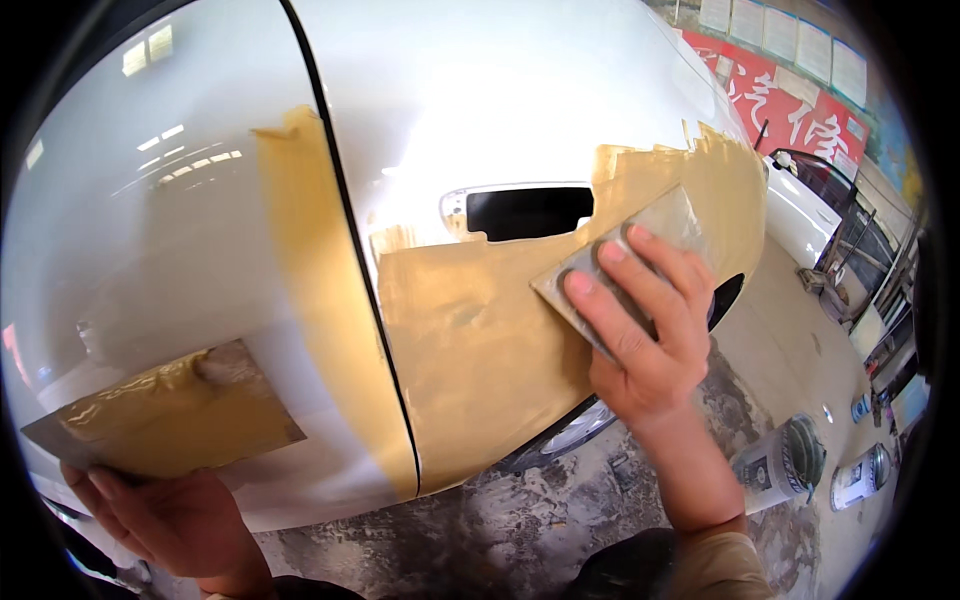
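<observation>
My left hand grips the lower edge of a thin rectangular plate smeared with glossy yellow-brown putty, held in front of the car's panel at the lower left. Spread over a flat grey spreader, the fingers of my right hand press it against the putty-coated part of the white car body. Tan putty covers a broad area below and right of a dark rectangular opening. Another putty strip runs down left of the black panel gap. The spreader's working edge is partly hidden by my hand.
A car wheel shows beneath the panel. Two buckets stand on the stained floor at the lower right. Farther off are a white car door, a red banner on the wall and clutter along the right side.
</observation>
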Available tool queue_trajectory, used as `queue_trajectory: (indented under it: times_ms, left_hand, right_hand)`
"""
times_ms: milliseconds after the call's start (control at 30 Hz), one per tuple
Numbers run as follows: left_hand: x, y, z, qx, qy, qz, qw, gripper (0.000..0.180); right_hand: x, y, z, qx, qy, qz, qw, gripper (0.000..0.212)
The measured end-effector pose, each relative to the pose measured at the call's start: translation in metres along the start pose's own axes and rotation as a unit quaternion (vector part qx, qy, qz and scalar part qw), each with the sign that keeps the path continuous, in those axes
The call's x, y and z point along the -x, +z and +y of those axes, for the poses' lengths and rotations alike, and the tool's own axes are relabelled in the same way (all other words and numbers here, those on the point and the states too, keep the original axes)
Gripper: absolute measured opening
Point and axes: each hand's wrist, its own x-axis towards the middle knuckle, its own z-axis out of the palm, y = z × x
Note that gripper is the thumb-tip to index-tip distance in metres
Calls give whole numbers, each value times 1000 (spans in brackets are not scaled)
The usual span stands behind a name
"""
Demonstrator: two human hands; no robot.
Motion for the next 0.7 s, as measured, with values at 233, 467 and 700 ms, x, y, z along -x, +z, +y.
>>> queue_trajectory:
  times_ms: [233,467,700]
  left_hand:
    - [1,-3,-2,17,10,-30,999,55]
    - [12,-13,-1,261,-287,13,921,60]
    - [12,-3,-6,14,6,5,1000,69]
  right_hand:
    - [26,-25,-31,21,63,-96,993,39]
    - [-20,-29,-82,-12,131,-61,989,50]
    - [-46,11,-109,20,224,7,974,49]
